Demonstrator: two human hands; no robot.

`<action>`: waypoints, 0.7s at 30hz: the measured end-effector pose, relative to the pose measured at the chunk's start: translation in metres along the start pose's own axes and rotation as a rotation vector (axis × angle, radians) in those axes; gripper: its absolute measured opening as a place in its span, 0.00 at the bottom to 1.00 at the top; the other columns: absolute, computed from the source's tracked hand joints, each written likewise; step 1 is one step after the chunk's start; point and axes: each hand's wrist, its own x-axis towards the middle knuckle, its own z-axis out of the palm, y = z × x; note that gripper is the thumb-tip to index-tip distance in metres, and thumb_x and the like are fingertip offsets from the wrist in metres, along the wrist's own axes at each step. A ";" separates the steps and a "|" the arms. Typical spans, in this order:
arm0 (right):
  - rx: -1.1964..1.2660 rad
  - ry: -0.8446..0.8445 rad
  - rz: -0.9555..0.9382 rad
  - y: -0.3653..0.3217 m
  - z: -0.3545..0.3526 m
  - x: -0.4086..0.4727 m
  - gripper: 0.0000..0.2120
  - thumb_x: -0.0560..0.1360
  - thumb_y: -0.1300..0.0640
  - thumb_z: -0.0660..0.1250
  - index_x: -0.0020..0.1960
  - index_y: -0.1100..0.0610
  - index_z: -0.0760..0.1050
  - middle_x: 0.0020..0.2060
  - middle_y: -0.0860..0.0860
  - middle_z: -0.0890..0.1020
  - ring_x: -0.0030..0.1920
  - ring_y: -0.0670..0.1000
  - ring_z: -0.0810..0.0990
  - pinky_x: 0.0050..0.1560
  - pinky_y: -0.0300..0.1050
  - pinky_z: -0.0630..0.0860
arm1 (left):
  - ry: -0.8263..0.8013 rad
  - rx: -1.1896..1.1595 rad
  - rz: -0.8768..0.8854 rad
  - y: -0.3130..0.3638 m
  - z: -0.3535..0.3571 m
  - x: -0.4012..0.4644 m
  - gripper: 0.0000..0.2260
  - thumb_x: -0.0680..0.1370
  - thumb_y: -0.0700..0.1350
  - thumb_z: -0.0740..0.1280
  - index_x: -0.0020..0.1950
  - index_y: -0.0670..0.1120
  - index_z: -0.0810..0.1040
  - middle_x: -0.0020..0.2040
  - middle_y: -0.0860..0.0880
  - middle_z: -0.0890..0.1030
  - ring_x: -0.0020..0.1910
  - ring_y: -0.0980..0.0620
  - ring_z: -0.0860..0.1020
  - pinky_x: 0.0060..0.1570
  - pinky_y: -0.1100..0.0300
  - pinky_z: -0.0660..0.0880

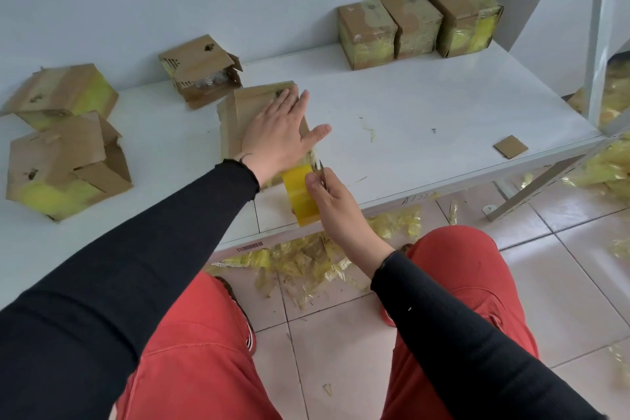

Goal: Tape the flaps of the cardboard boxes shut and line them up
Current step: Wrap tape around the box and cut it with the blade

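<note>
My left hand [283, 133] lies flat, fingers spread, on top of a cardboard box [235, 119] near the white table's front edge. A strip of yellow tape [300, 194] runs from that box's near side down past the table edge. My right hand [327, 194] pinches this strip together with a small blade [321, 169] that points up. Three taped boxes [419, 20] stand in a row at the back right against the wall. Three untaped boxes with loose flaps lie to the left: one [201, 70] behind the held box, two others [61, 92] [64, 164] at the far left.
A small cardboard scrap [510, 146] lies near the white table's [409, 112] right edge. Crumpled yellow tape scraps [306, 259] litter the tiled floor under the table and to the right. A metal frame post [600, 37] stands at the right. My red-trousered knees fill the foreground.
</note>
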 end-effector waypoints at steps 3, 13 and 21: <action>0.009 -0.021 -0.012 -0.005 0.004 0.013 0.15 0.86 0.50 0.57 0.50 0.61 0.67 0.41 0.50 0.68 0.40 0.48 0.66 0.43 0.44 0.65 | -0.026 0.025 -0.003 -0.011 -0.008 0.023 0.49 0.75 0.78 0.44 0.85 0.46 0.46 0.85 0.45 0.48 0.84 0.49 0.47 0.82 0.52 0.46; -0.044 0.043 0.147 -0.005 0.019 0.023 0.13 0.85 0.49 0.55 0.43 0.52 0.65 0.35 0.45 0.67 0.33 0.45 0.65 0.36 0.45 0.63 | 0.065 0.045 -0.015 -0.018 0.005 0.033 0.48 0.74 0.78 0.46 0.85 0.47 0.51 0.85 0.47 0.51 0.84 0.50 0.50 0.81 0.52 0.50; -0.004 -0.003 0.169 -0.013 0.011 0.016 0.15 0.86 0.49 0.56 0.57 0.61 0.71 0.41 0.53 0.78 0.40 0.56 0.75 0.40 0.51 0.73 | 0.614 -0.596 -0.023 -0.014 -0.025 -0.013 0.19 0.84 0.57 0.62 0.71 0.48 0.76 0.67 0.48 0.77 0.67 0.52 0.75 0.68 0.55 0.70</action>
